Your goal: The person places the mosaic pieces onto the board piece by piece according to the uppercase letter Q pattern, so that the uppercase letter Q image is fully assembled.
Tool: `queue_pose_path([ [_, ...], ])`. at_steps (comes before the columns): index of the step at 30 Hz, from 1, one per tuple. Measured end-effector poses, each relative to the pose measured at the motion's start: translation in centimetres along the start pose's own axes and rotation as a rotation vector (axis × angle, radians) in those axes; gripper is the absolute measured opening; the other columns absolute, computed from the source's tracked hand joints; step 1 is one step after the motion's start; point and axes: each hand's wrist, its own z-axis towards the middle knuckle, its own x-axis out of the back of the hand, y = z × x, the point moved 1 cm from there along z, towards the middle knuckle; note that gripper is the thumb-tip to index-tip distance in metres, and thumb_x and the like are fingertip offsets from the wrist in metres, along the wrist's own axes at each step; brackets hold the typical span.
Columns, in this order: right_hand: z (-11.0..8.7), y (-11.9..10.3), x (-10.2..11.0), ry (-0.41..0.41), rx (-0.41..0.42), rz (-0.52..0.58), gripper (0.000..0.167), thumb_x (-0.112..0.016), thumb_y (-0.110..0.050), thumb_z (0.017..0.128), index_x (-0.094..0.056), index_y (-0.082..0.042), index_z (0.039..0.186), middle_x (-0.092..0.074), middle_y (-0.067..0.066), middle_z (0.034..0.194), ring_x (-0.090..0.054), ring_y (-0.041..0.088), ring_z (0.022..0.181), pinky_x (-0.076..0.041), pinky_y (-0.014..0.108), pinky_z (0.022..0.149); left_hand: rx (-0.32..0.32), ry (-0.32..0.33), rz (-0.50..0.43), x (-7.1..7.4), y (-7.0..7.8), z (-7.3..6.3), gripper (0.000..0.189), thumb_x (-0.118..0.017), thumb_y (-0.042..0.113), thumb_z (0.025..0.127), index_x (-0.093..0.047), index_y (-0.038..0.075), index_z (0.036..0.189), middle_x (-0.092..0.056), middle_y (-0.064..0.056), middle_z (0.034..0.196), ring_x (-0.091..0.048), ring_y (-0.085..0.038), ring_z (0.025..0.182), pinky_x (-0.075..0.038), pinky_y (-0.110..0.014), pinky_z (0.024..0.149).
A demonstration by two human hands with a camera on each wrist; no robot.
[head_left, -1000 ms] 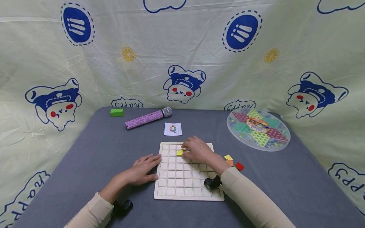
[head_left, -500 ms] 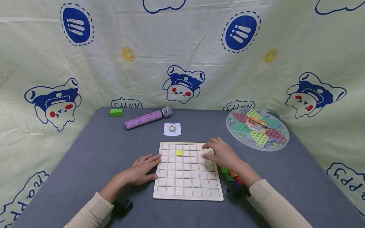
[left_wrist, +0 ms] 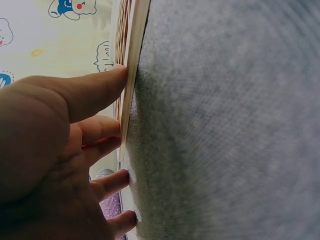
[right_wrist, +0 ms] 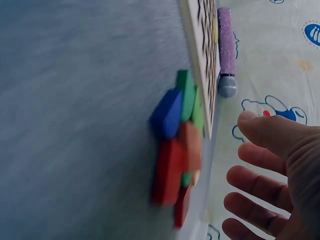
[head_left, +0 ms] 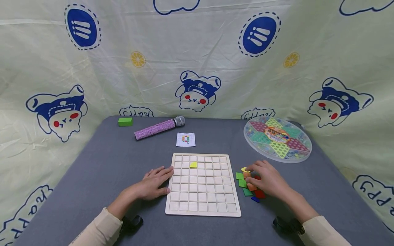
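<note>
A pale wooden grid board lies mid-table, with one yellow piece in a cell near its far edge. My left hand rests by the board's left side; in the left wrist view its thumb and fingers touch the side edge. Right of the board, my right hand hovers over a small heap of coloured pieces, fingers apart and nothing held. The heap has green pieces, orange, red and a blue piece. Another yellow piece lies at its far end, by the fingertips.
Behind the board lies a white card with a coloured block pattern. A purple glittery microphone and a green block are at the back left. A round Chinese checkers case sits at the back right. A printed cloth hangs behind.
My right hand has left the yellow piece on the board and moved right, over the heap. The left hand stays at the board's edge.
</note>
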Motion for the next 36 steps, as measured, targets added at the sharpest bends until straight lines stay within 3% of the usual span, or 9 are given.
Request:
queue_pose_path([
  [13, -3.9, 1.9, 0.7, -0.101, -0.068, -0.06, 0.027, -0.077, -0.032, 0.076, -0.071, -0.017, 0.096, -0.061, -0.002, 0.094, -0.049, 0.017, 0.09, -0.047, 0.039, 0.075, -0.002, -0.001, 0.0, 0.2, 0.0, 0.0, 0.065, -0.054, 0.033, 0.095, -0.025, 0.013, 0.15, -0.022, -0.005, 0.158, -0.014, -0.035, 0.146, -0.009, -0.066, 0.111],
  [22, -4.8, 2.4, 0.4, -0.181, -0.084, -0.05, 0.027, -0.076, -0.036, 0.076, -0.07, -0.021, 0.098, -0.061, -0.004, 0.097, -0.05, 0.015, 0.091, -0.047, 0.041, 0.077, -0.006, -0.003, 0.001, 0.1, 0.0, 0.0, 0.065, -0.054, 0.033, 0.095, -0.025, 0.013, 0.15, -0.022, -0.005, 0.158, -0.013, -0.035, 0.146, -0.009, -0.066, 0.111],
  [36, -4.9, 2.4, 0.2, -0.181, -0.074, -0.065, 0.022, -0.077, -0.029, 0.076, -0.07, -0.021, 0.096, -0.056, -0.008, 0.091, -0.046, 0.011, 0.087, -0.044, 0.034, 0.073, -0.011, -0.001, -0.005, 0.1, -0.1, 0.1, 0.064, -0.054, 0.033, 0.096, -0.026, 0.013, 0.15, -0.022, -0.005, 0.158, -0.013, -0.035, 0.146, -0.01, -0.067, 0.11],
])
